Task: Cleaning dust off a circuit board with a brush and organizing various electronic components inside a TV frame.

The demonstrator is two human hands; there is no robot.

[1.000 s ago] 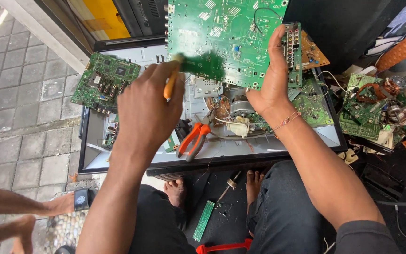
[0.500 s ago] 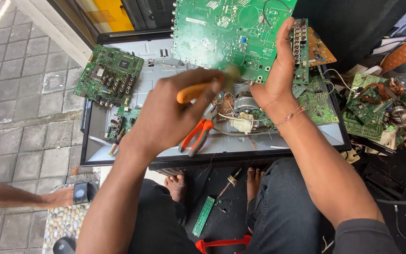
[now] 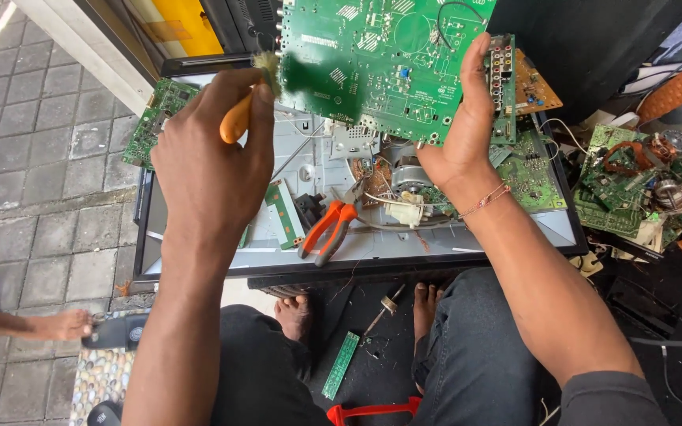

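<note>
My right hand grips the right edge of a large green circuit board, held up tilted over an opened flat screen panel. My left hand is closed around the orange handle of a small brush. Its bristles blur against the board's lower left corner. Below the board, orange-handled pliers lie on the panel among loose parts and wires.
A smaller green board sits on the panel's left edge. A pile of circuit boards and coils lies at the right. A narrow green strip and a screwdriver lie between my feet. Another person's bare foot rests on the paving at left.
My left hand with the brush has swept up from the board's lower edge to its lower left corner. The board has stayed held in my right hand.
</note>
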